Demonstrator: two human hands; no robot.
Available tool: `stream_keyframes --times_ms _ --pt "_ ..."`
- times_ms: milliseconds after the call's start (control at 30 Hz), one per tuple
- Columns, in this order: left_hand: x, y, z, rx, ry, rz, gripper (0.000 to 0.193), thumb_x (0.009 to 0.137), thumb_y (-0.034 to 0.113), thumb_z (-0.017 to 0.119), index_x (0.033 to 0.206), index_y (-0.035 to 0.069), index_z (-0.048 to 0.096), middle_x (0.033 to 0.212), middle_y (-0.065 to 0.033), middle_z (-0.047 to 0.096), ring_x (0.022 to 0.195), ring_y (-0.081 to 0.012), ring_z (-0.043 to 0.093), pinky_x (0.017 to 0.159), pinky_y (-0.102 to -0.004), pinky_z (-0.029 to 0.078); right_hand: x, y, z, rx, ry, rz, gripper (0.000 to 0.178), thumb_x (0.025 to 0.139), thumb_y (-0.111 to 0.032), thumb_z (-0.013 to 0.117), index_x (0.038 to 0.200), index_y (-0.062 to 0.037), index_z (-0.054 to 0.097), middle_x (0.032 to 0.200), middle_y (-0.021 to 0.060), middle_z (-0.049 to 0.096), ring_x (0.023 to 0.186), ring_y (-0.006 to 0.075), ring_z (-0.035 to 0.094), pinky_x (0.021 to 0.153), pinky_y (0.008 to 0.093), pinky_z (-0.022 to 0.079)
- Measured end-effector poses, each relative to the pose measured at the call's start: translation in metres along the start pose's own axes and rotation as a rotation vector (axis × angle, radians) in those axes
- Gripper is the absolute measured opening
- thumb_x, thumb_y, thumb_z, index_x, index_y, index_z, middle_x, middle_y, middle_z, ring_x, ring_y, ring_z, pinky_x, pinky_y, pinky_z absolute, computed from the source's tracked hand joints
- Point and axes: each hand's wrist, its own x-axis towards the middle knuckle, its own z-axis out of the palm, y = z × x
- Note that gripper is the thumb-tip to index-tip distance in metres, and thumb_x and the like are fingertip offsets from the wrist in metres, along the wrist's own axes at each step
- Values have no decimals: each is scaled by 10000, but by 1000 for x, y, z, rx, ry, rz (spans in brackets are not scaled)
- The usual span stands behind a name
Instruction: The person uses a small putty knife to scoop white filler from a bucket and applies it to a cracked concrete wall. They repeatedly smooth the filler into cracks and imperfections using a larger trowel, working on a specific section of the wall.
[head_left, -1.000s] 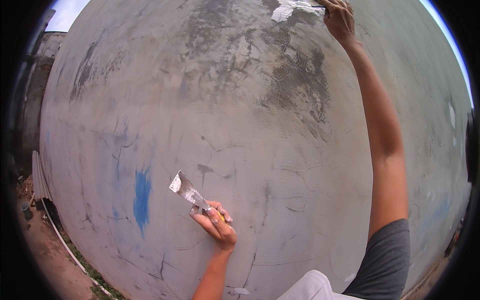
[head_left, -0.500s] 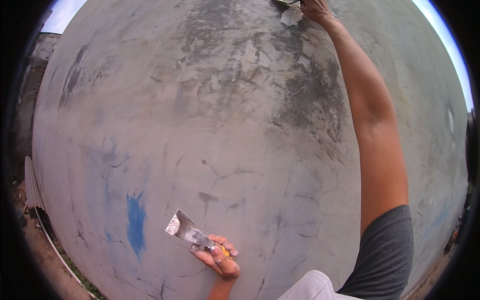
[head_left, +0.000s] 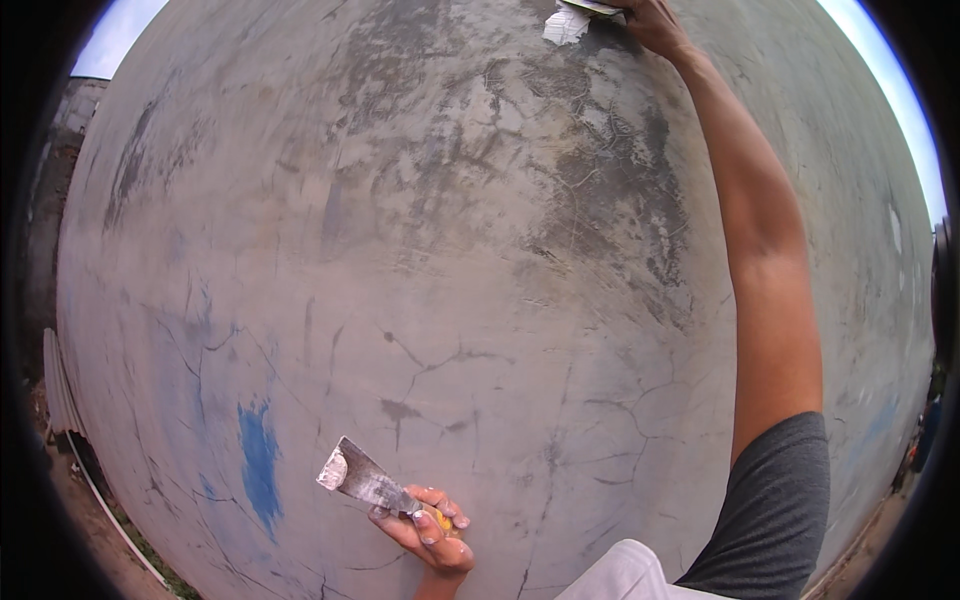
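Note:
Low in the view, my left hand (head_left: pixel 440 548) is closed round the yellow handle of a putty knife (head_left: pixel 375 487). Its broad metal blade points up and left, with a lump of white putty (head_left: pixel 334 471) at the tip. My right arm reaches up to the top edge, where my right hand (head_left: pixel 655 26) grips a flat blade (head_left: pixel 598 7), mostly cut off by the frame. Just below that blade, a patch of wet-looking white putty (head_left: pixel 567 28) shows against the dark stained part of the grey wall (head_left: pixel 480 290).
Cracks and dark stains run over the wall, and a blue paint smear (head_left: pixel 260 468) marks its lower left. Corrugated sheeting (head_left: pixel 62 385) and a pale pipe (head_left: pixel 118 530) lie beyond the left edge. A white cap-like shape (head_left: pixel 628 572) juts in at the bottom.
My right hand and its blade have shifted slightly right and down, and the white patch shows brighter. The left hand with the putty knife sits slightly lower and further left in view.

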Motion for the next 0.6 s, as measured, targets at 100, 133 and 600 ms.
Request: stream_keyframes --times_ms 100,133,600 --pt "-2 -5 -3 21 -2 12 561 899 362 391 1274 64 100 887 -110 413 576 -114 407 414 -209 397 -8 -3 -5 -7 15 0 478 646 36 485 1046 -129 689 1104 155 633 1104 315 554 945 378 438" --pt "-1 -6 -5 32 -12 19 572 900 365 388 1283 61 91 887 -113 413 577 -115 408 413 -210 396 -13 -3 -6 -14 17 9 488 644 41 482 1053 -129 686 1109 160 630 1103 318 554 943 377 438" --pt "1 -1 -8 41 -45 11 495 890 375 412 1215 64 203 915 -95 436 586 -110 412 450 -221 390 -33 -43 -87 -399 -550 406 495 820 26 443 1227 -221 576 1164 71 613 1053 273 577 902 368 443"
